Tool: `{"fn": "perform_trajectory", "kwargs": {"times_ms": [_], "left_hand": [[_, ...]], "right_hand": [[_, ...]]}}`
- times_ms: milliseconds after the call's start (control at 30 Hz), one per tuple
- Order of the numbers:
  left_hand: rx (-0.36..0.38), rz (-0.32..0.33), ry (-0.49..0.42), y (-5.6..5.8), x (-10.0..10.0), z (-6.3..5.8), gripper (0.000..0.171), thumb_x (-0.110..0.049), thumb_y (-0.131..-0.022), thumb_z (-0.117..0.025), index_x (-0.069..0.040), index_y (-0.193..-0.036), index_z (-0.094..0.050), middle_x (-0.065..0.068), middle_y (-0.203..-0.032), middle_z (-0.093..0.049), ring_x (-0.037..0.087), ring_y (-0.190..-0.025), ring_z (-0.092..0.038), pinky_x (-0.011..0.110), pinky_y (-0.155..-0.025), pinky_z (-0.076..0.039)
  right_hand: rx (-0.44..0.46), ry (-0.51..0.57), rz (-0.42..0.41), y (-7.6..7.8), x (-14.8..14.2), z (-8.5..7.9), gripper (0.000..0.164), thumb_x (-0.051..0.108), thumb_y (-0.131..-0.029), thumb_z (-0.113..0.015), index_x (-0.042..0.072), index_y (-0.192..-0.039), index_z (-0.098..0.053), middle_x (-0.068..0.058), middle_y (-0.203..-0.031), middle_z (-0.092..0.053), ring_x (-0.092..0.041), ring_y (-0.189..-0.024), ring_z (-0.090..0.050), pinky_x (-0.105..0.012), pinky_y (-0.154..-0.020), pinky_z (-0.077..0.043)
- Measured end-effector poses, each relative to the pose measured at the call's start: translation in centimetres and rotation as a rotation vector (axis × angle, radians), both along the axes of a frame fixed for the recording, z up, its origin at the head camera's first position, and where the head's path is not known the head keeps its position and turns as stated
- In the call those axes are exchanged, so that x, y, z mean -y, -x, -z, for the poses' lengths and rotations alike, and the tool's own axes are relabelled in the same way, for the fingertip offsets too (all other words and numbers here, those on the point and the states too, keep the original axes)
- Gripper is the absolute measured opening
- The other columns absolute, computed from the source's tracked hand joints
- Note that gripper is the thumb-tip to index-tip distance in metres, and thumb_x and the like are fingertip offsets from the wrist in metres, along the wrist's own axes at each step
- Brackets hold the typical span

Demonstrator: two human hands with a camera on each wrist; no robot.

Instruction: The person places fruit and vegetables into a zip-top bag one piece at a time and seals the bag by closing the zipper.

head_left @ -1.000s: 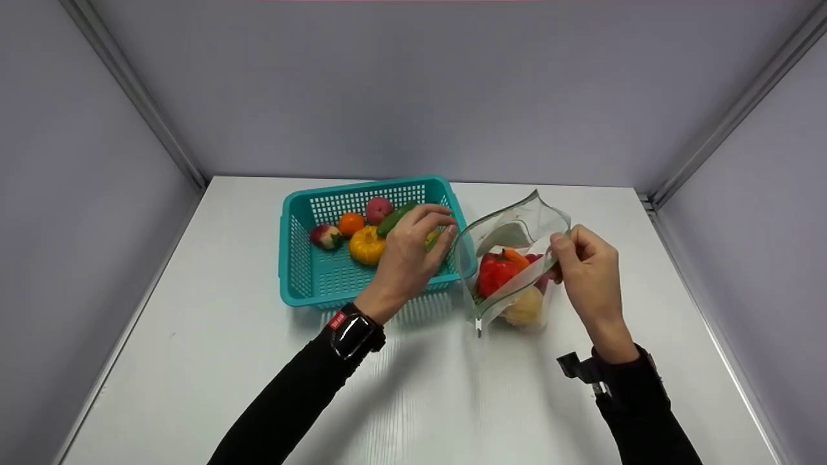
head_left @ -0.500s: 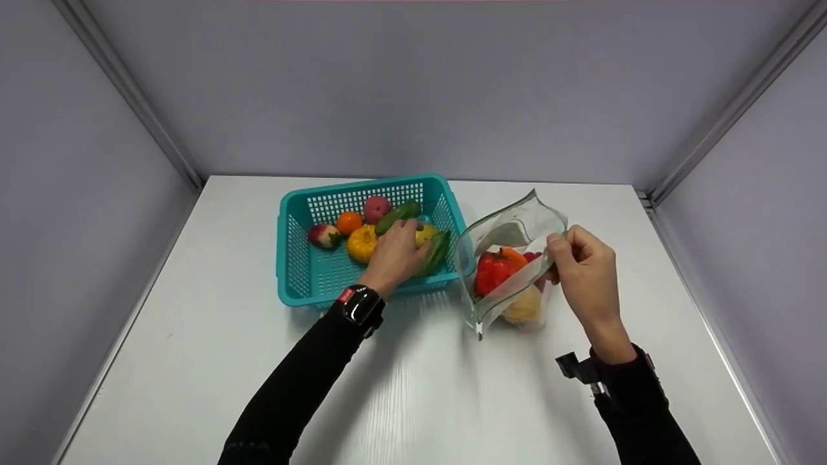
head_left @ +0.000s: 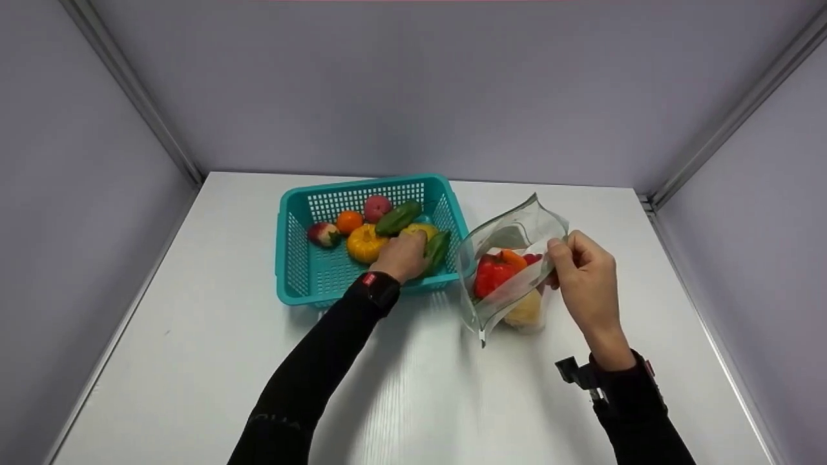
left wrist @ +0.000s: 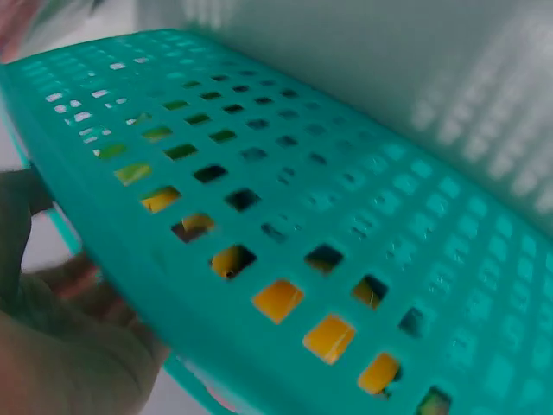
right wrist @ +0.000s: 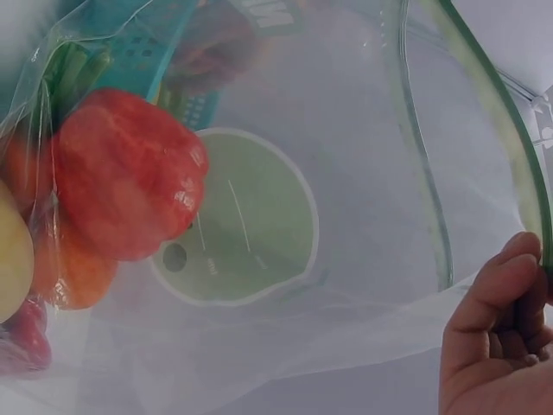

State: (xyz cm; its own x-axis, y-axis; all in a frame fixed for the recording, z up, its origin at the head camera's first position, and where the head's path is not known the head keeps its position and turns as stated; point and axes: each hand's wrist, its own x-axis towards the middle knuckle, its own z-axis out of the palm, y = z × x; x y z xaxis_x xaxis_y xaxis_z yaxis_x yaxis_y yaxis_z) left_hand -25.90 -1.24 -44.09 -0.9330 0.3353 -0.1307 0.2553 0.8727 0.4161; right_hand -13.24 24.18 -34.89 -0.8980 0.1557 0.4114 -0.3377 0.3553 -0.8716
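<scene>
Teal basket (head_left: 329,271) of produce (head_left: 398,217) (left hand (head_left: 402,256) inside), bag (head_left: 541,223) holding red pepper (head_left: 493,275)

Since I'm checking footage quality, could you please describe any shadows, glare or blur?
Head: a soft shadow on the white table beside the left sleeve; left wrist: the left hand is dim and blurred, with fuzzy bright spots beyond the basket; right wrist: small glints on the red pepper, and haze through the clear bag.
</scene>
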Motion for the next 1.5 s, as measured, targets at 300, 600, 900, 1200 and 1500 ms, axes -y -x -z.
{"fn": "perform_trajectory", "kwargs": {"times_ms": [300, 600, 900, 1200, 1500], "left_hand": [[0.065, 0.006, 0.151, 0.4, -0.7, 0.1, 0.027, -0.022, -0.103, -0.065, 0.001, -0.117, -0.071, 0.023, -0.119, -0.068, 0.039, -0.108, -0.068, 0.051, -0.092, -0.057], [0.146, 0.006, 0.194, 0.6, -0.8, 0.4, 0.02, -0.009, -0.106, -0.055, -0.002, -0.107, -0.074, 0.019, -0.116, -0.073, 0.037, -0.104, -0.069, 0.051, -0.09, -0.057], [0.211, -0.057, 0.007, 0.8, 0.2, 1.1, 0.019, -0.017, -0.103, -0.064, -0.001, -0.113, -0.068, 0.019, -0.122, -0.069, 0.036, -0.111, -0.066, 0.048, -0.098, -0.053], [0.13, -0.015, -0.103, 0.7, 0.8, 1.3, 0.029, -0.01, -0.097, -0.071, 0.001, -0.121, -0.058, 0.019, -0.111, -0.064, 0.034, -0.101, -0.063, 0.047, -0.091, -0.053], [0.025, 0.014, -0.18, 0.2, 2.8, -0.5, 0.041, -0.013, -0.101, -0.069, 0.002, -0.136, -0.052, 0.021, -0.124, -0.056, 0.033, -0.105, -0.058, 0.044, -0.093, -0.052]], "right_hand": [[0.002, 0.01, -0.022, 0.1, 0.2, -0.1, 0.037, 0.01, -0.105, -0.059, -0.007, -0.073, -0.05, -0.005, -0.06, -0.054, -0.013, -0.049, -0.053, -0.022, -0.047, -0.048], [0.009, -0.024, -0.007, 0.1, 0.1, -0.3, 0.035, 0.008, -0.103, -0.06, -0.005, -0.072, -0.051, -0.004, -0.06, -0.056, -0.014, -0.05, -0.053, -0.022, -0.047, -0.047], [0.015, -0.016, -0.019, 0.2, 0.2, -0.4, 0.034, 0.006, -0.102, -0.061, -0.005, -0.071, -0.05, -0.004, -0.06, -0.055, -0.013, -0.049, -0.052, -0.022, -0.046, -0.046], [0.024, -0.02, -0.02, 0.5, 0.0, -0.5, 0.033, 0.005, -0.102, -0.061, -0.006, -0.072, -0.051, -0.004, -0.06, -0.056, -0.013, -0.05, -0.053, -0.022, -0.046, -0.048], [0.027, -0.011, -0.009, 0.8, 0.0, -0.5, 0.035, 0.007, -0.102, -0.061, -0.005, -0.071, -0.051, -0.005, -0.06, -0.055, -0.012, -0.05, -0.052, -0.022, -0.046, -0.047]]}}
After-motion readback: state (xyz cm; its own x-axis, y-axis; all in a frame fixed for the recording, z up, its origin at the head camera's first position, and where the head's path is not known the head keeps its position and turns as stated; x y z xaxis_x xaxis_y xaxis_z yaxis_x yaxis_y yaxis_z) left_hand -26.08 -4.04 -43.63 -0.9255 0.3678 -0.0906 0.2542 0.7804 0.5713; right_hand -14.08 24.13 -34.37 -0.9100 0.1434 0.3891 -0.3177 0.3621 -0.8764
